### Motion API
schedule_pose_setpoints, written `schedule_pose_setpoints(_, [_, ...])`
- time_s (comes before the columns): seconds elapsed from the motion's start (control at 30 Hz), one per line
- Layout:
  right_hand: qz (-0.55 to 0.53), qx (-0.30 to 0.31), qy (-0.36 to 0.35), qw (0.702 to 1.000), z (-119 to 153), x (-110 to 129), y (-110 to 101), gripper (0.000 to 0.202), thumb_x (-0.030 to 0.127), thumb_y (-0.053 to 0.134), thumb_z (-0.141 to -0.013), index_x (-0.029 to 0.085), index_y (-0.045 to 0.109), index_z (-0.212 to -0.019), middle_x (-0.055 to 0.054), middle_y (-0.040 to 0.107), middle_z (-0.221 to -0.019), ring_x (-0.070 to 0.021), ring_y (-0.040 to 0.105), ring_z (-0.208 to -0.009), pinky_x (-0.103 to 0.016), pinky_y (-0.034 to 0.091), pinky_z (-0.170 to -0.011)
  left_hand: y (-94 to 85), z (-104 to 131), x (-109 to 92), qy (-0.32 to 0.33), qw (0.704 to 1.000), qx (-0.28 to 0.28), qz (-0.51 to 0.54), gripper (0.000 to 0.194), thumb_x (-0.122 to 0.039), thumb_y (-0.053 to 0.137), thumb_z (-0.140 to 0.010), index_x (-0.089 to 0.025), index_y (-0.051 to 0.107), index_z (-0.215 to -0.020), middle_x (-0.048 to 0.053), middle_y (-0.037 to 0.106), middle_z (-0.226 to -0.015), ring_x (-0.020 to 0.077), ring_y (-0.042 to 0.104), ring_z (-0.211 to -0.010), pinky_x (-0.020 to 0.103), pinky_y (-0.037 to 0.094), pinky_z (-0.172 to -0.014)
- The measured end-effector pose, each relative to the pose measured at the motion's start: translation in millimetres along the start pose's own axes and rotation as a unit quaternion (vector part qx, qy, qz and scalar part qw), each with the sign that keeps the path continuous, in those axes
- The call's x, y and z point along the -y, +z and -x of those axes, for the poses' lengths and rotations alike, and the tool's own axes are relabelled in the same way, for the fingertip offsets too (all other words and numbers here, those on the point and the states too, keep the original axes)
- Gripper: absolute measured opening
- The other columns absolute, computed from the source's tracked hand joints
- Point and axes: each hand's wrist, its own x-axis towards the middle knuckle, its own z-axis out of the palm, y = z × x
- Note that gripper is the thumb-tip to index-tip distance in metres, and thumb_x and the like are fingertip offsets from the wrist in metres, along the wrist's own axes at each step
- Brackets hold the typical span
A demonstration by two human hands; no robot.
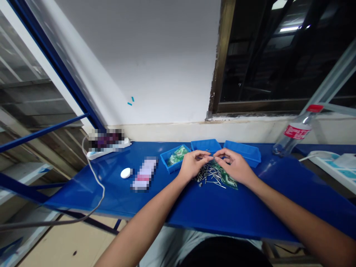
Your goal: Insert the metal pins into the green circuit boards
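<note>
My left hand (191, 165) and my right hand (236, 167) meet fingertip to fingertip over the blue table. Both are closed in a pinch around something too small to make out. Just beneath them lies a pile of thin metal pins (215, 175), with small dark metal pieces (200, 177) heaped at its left side. A green-printed plastic bag (230, 181) lies under my right hand, partly covered by it. Behind the hands stand a middle blue bin (204, 144) and a right blue bin (247, 150). The left blue bin (170, 170) holds another green-printed bag (178, 155).
On the blue table (222, 211), a white oval object (126, 173) lies left of a blurred-out flat item (145, 174). A power strip (108, 149) with a grey cable (101, 200) is at the back left. A plastic bottle (296, 131) stands at the back right.
</note>
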Motion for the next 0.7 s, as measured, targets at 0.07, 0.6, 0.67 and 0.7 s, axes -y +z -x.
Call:
schedule_pose_setpoints(0.07, [0.004,0.006,0.002,1.0,-0.2,1.3,-1.2,0.02,0.039,0.063,-0.095,0.021,0.07,-0.099,-0.008,0.072,-0.1,-0.0215,0.07,-0.09,-0.032,0.058,-0.075,0.5,-1.0,2.1,-0.012,0.999,0.001,0.038,0.033,-0.036,0.082,-0.081,-0.014,0.078,-0.105,0.011,0.08,-0.098,0.0228,0.076,-0.091,0.034,0.061,-0.086])
schedule_pose_setpoints(0.6, [0.174,0.054,-0.07,0.981,-0.4,-0.3,-7.5,0.007,0.024,0.064,-0.088,0.024,0.066,-0.094,-0.002,0.072,-0.088,-0.0164,0.061,-0.068,-0.031,0.051,-0.067,1.6,0.3,4.9,-0.033,0.994,0.065,0.081,0.027,-0.031,0.082,-0.08,-0.013,0.075,-0.099,0.01,0.08,-0.095,0.0228,0.078,-0.092,0.036,0.062,-0.09])
schedule_pose_setpoints(0.67, [0.165,0.058,-0.072,0.982,-0.2,0.7,-7.3,0.016,0.021,0.064,-0.085,0.024,0.064,-0.1,-0.002,0.07,-0.087,-0.0169,0.062,-0.07,-0.031,0.052,-0.068,3.1,0.9,2.5,-0.034,0.993,0.066,0.095,0.036,-0.032,0.084,-0.079,-0.011,0.074,-0.107,0.012,0.079,-0.1,0.0232,0.078,-0.094,0.036,0.062,-0.092])
schedule_pose_setpoints(0.7, [0.163,0.058,-0.075,0.982,-0.1,1.8,-7.2,0.023,0.019,0.063,-0.083,0.023,0.062,-0.106,-0.002,0.069,-0.087,-0.017,0.061,-0.07,-0.031,0.052,-0.068,3.4,1.5,1.0,-0.029,0.994,0.062,0.091,0.042,-0.033,0.084,-0.078,-0.011,0.073,-0.112,0.013,0.079,-0.103,0.0232,0.077,-0.095,0.036,0.062,-0.091])
